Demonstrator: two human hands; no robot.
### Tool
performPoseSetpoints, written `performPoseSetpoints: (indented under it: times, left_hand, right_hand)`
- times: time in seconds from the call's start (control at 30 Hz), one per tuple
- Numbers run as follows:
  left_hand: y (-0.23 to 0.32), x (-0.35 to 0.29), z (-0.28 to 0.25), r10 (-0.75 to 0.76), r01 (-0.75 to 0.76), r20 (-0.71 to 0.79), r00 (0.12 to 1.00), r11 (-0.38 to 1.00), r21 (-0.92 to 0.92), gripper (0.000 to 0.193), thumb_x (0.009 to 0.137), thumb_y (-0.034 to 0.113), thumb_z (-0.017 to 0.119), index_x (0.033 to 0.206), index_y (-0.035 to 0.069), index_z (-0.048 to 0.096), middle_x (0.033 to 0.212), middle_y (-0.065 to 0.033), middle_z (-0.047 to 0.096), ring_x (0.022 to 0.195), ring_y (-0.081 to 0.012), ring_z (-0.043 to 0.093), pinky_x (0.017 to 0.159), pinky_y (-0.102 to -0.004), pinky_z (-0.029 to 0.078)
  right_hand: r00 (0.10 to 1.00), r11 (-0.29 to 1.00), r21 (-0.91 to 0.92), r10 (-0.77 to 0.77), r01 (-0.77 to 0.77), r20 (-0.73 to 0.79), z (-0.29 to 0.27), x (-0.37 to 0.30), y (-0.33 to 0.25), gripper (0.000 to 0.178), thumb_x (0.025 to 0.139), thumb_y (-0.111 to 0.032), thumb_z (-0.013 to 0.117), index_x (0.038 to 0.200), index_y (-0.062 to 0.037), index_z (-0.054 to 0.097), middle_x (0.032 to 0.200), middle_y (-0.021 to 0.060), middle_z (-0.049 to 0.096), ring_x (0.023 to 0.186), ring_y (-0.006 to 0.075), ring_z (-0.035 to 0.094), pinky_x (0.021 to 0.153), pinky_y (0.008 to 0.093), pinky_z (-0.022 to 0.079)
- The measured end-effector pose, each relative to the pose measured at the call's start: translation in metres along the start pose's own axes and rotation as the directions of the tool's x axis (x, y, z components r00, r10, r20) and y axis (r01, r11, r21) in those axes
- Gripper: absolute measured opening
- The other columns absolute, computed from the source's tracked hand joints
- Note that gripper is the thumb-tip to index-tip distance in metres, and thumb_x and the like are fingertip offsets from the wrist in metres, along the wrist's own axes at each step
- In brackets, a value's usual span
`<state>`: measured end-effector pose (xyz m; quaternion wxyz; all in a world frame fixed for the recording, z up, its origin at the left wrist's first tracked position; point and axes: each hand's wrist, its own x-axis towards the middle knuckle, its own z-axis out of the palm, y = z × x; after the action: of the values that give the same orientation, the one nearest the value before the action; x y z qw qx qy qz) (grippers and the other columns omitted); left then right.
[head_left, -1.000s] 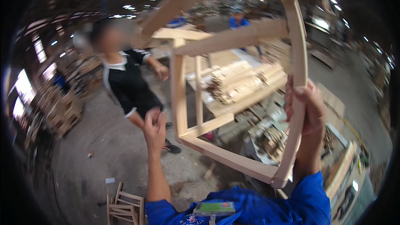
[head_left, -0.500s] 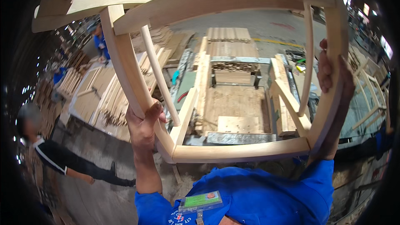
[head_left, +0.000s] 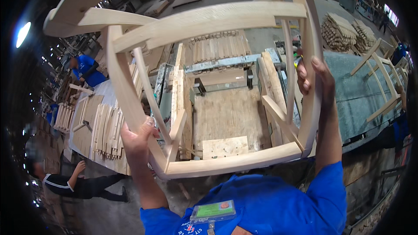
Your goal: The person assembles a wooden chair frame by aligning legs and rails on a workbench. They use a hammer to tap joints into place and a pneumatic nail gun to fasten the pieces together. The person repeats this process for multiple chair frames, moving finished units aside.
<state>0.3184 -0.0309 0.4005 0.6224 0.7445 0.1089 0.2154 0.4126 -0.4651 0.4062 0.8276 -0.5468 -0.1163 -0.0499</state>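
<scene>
A plywood-topped workbench (head_left: 228, 117) stands below, with a row of short wooden slats (head_left: 217, 48) stacked at its far end. To the left, curved wooden pieces (head_left: 102, 130) lie spread on a table. A person in blue (head_left: 87, 69) bends there, another in black (head_left: 76, 185) lower left. Stacked slats (head_left: 344, 30) and an unfinished chair frame (head_left: 383, 74) sit right

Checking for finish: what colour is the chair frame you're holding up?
Pale, unfinished light wood, no stain: the chair frame, clearest in the head view.
</scene>
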Motion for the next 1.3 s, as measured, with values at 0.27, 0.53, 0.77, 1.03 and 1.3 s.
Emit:
performPoseSetpoints:
  times: [0.27,0.53,0.77,1.03,1.3]
  left_hand:
    - [-0.016,0.046,0.013,-0.052,0.049,0.081,0.995,0.998,0.04,0.029,0.089,0.015,0.073,0.109,-0.003,0.063,0.074,-0.0084,0.064,0.06,-0.0165,0.062,0.06,-0.031,0.054]
    - [-0.1,0.119,0.037,-0.203,0.221,0.255,0.945,0.974,-0.045,0.023,0.09,0.006,0.071,0.108,0.0,0.059,0.081,-0.0058,0.064,0.062,-0.0139,0.063,0.056,-0.0299,0.056]
    - [-0.207,0.162,0.062,-0.451,0.461,0.286,0.846,0.887,0.036,0.028,0.093,-0.001,0.066,0.119,-0.001,0.056,0.086,-0.0074,0.065,0.059,-0.0124,0.061,0.05,-0.0286,0.053]
    - [-0.286,0.195,0.1,-0.583,0.545,0.212,0.784,0.811,0.213,0.022,0.093,0.001,0.063,0.115,-0.002,0.058,0.081,-0.0062,0.063,0.059,-0.0122,0.061,0.052,-0.0298,0.053]
    - [-0.272,0.21,0.124,-0.065,-0.113,0.211,0.975,0.677,0.728,0.03,0.1,0.027,0.07,0.119,0.005,0.071,0.106,-0.0182,0.074,0.088,-0.0348,0.073,0.085,-0.0446,0.058]
  right_hand:
    - [0.995,0.992,-0.085,0.097,-0.098,-0.014,-0.002,0.054,0.023,0.06,0.096,-0.045,0.069,0.134,-0.0014,0.054,0.076,-0.0002,0.059,0.051,0.0046,0.051,0.044,0.0213,0.043]
    - [0.936,0.936,-0.098,0.324,-0.338,-0.135,-0.033,0.097,0.106,0.05,0.094,-0.04,0.078,0.122,-0.0053,0.056,0.081,0.0023,0.061,0.057,0.0103,0.059,0.048,0.0259,0.052]
    - [0.909,0.78,-0.468,0.348,-0.416,-0.228,-0.067,0.128,0.228,0.036,0.098,-0.01,0.07,0.13,-0.0035,0.054,0.088,0.0038,0.062,0.068,0.0132,0.063,0.054,0.0335,0.056]
    - [0.912,0.563,-0.718,0.25,-0.41,-0.325,-0.097,0.154,0.323,0.049,0.094,-0.005,0.062,0.142,-0.0017,0.052,0.092,0.017,0.07,0.077,0.0286,0.072,0.067,0.0414,0.058]
    - [0.877,0.043,-0.954,0.408,-0.298,-0.256,-0.037,0.154,0.305,0.05,0.101,-0.022,0.064,0.146,-0.0031,0.054,0.132,0.0269,0.062,0.122,0.046,0.063,0.106,0.0502,0.051]
